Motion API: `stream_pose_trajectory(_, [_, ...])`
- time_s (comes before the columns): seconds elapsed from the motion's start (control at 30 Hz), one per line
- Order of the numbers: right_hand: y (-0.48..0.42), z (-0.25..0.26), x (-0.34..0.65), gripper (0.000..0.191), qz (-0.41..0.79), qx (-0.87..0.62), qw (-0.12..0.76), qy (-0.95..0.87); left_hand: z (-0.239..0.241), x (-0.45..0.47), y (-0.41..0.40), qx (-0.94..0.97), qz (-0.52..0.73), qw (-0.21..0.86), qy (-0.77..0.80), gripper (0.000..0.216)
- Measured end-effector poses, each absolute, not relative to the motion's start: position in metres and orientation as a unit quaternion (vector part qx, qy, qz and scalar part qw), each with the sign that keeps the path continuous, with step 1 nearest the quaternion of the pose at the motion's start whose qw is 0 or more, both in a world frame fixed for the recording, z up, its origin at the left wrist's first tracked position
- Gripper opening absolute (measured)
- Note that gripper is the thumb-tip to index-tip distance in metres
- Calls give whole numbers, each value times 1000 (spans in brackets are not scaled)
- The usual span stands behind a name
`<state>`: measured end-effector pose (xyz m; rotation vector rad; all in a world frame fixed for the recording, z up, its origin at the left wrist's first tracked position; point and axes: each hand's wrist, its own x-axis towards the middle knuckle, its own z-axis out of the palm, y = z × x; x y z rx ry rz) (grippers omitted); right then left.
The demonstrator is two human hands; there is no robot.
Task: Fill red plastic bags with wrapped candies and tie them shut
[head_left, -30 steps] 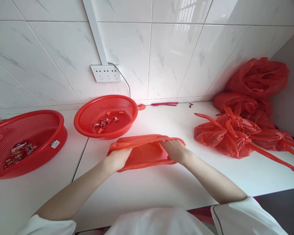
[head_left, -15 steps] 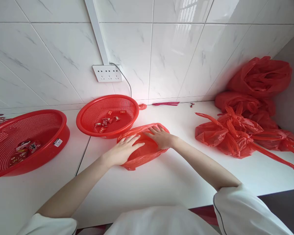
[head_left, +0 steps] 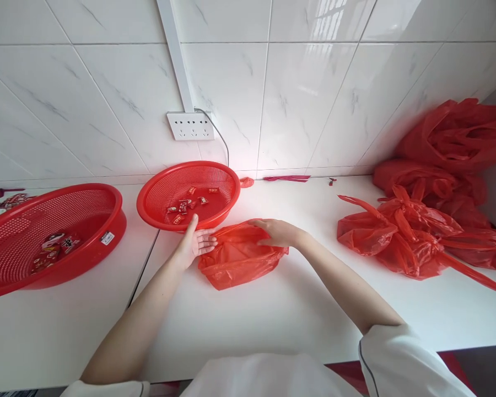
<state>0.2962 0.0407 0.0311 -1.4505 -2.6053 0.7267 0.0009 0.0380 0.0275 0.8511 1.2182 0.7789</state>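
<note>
A red plastic bag point(head_left: 240, 270) lies with its mouth open on the white counter in front of me. My left hand point(head_left: 192, 244) is at the bag's left rim, palm turned toward it and thumb raised, fingers stretched and holding nothing. At the right rim, my right hand point(head_left: 279, 232) rests against the bag with thumb and fingers apart; part of its fingers is hidden. Just behind my left hand stands a round red plastic basket point(head_left: 149, 201) with several small wrapped candies point(head_left: 184, 205) in it.
A larger red basket point(head_left: 118, 212) with a few wrapped packets point(head_left: 53, 251) stands at the left. Tied red bags point(head_left: 409, 237) lie at the right, below bundled red bags point(head_left: 458, 135). A power socket point(head_left: 190, 125) with a cable is on the tiled wall.
My left hand has come out of the bag to its left rim and turned palm inward. My right hand has drawn up to the right rim. The view has shifted slightly left.
</note>
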Motion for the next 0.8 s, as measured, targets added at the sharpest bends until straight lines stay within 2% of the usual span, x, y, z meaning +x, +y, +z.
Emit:
stream_pose_trajectory(0.07, [37,44,294,50,211,-452,80,-863,33,2,37,281,376,702,535,69])
stream_pose_trajectory(0.2, [30,71,289,34,169,-441,129,-872,34,8,37,226,495,710,448,24])
stream_pose_trajectory(0.27, [28,83,288,30,158,-448,160,-866,28,13,40,215,544,688,430,12])
stream_pose_trajectory(0.43, [23,108,286,25,182,-454,243,-838,11,27,39,240,576,670,403,8])
stream_pose_trajectory(0.63, [22,104,285,21,199,-476,245,-821,-3,32,22,281,555,678,391,7])
stream_pose_trajectory(0.8, [25,91,286,22,167,-502,273,-803,-10,25,17,330,523,677,398,28])
